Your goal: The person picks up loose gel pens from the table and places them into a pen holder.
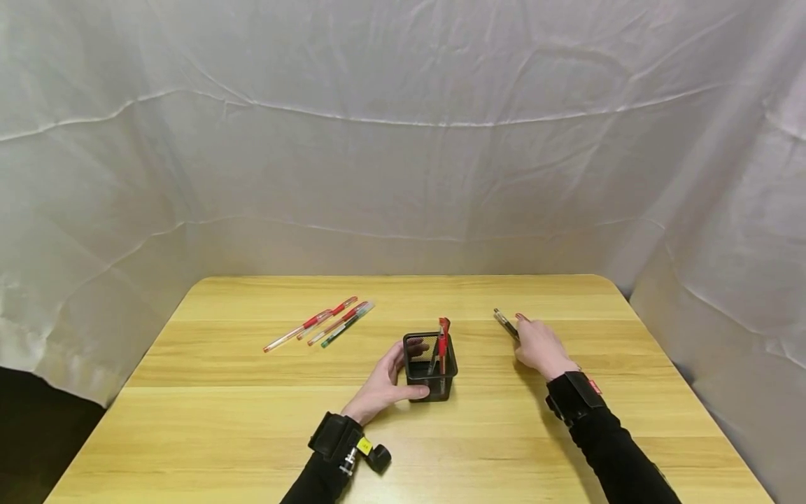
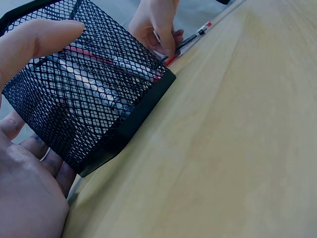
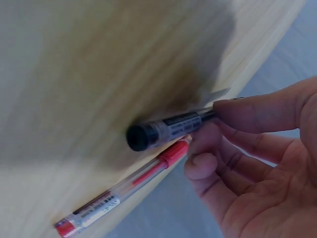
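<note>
My left hand (image 1: 385, 383) grips a black mesh pen holder (image 1: 429, 392), thumb on the near side and fingers round the far left side. A red pen (image 1: 443, 353) and a darker pen stand inside it, leaning; their barrels show through the mesh (image 2: 94, 84) in the left wrist view. Over to the right, my right hand (image 1: 543, 346) pinches a black pen (image 3: 173, 128) between thumb and fingertips, its dark end pointing away from the hand. Close beside that pen, a clear pen with red grip (image 3: 124, 186) lies on the table, mostly hidden under the hand in the head view.
Several pens lie side by side at the back left of the wooden table (image 1: 220, 434): clear ones with red parts (image 1: 296, 334) and one with a green end (image 1: 340, 332). A pale cloth (image 1: 403, 161) hangs behind the table and at both sides.
</note>
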Demonstrator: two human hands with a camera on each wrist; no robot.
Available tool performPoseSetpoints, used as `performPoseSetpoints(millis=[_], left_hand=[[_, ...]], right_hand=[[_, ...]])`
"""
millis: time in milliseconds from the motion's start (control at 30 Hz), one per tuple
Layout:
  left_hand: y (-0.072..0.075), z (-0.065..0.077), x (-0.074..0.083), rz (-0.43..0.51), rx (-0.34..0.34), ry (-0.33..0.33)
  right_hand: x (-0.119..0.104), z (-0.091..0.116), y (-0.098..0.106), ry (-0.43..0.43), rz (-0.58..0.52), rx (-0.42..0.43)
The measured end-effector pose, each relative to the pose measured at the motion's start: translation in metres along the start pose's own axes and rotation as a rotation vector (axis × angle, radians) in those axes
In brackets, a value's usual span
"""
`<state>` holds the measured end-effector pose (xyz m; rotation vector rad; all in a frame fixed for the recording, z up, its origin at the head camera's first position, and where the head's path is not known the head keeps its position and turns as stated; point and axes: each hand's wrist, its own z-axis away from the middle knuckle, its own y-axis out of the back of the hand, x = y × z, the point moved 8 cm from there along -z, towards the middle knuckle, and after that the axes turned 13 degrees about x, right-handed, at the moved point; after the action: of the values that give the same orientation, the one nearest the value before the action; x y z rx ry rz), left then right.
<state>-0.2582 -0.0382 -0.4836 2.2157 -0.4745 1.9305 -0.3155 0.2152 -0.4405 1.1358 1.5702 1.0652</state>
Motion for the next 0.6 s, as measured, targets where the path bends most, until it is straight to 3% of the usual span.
performPoseSetpoints(millis=[133,367,600], left_hand=[[0.0,0.0,0.0,0.002,0.004,0.0],[-0.001,0.001,0.003,0.005,0.005,-0.018],[0.0,0.001,0.003,0.003,0.01,-0.019]], right_hand=[[0.0,0.004,0.002,0.011,-0.026,0.042],[-0.007,0.012,0.014,0.07,-0.063,0.211],[-0.015,0.02,0.022,0.09,-0.146,0.306]])
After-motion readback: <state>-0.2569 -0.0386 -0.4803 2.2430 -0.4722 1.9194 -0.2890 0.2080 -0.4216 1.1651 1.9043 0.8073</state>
